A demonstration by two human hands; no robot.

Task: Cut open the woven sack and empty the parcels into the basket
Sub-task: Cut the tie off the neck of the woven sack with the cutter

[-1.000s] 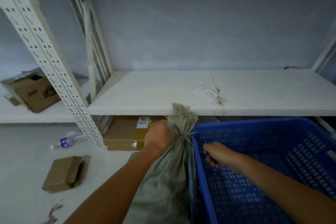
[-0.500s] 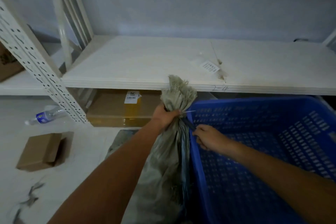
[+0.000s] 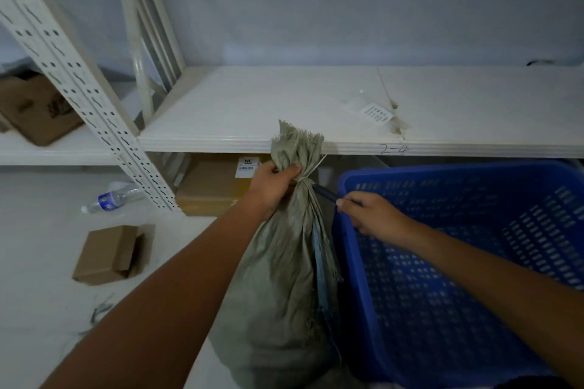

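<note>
A grey-green woven sack [image 3: 284, 278] stands upright on the floor, its neck tied with a pale cord. My left hand [image 3: 275, 181] grips the bunched neck just at the tie. My right hand [image 3: 366, 215] holds a dark cutting tool [image 3: 325, 194] whose tip touches the sack right under the tie. The blue plastic basket [image 3: 474, 262] stands directly right of the sack, and my right forearm reaches across its inside. No parcels show; the sack hides its contents.
A white shelf board [image 3: 316, 117] with a small label sits behind the sack. A cardboard box [image 3: 215, 189] lies under the shelf. On the floor at left are a small open carton [image 3: 110, 254] and a water bottle [image 3: 110, 197]. A perforated upright [image 3: 79, 88] stands left.
The sack's neck has been lifted and my left hand shifted up to the tie. My right hand moved left off the basket rim, bringing the tool's tip against the sack.
</note>
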